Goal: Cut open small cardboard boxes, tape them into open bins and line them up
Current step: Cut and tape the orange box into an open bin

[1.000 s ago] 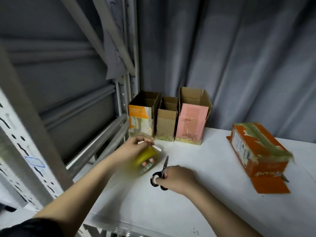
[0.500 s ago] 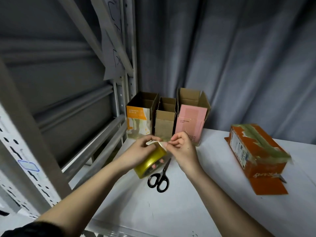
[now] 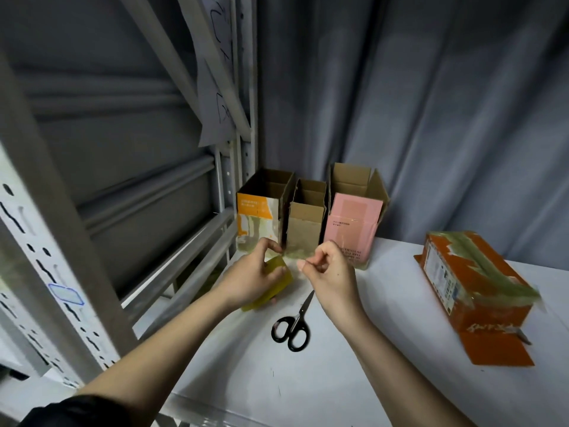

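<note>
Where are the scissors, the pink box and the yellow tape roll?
scissors [image 3: 292, 326]: head view, near the pivot above the black handles.
pink box [image 3: 354, 229]: head view, its pink front.
yellow tape roll [image 3: 278, 268]: head view, outer yellow band.

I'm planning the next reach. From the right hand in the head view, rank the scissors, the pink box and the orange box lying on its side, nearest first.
From the right hand:
1. Pink box, just behind the hand, in the row at the back.
2. Scissors, on the shelf below the hand, toward the person.
3. Orange box, well off to the right.
The first two are too close to call.

Print on boxes too small to read
</note>
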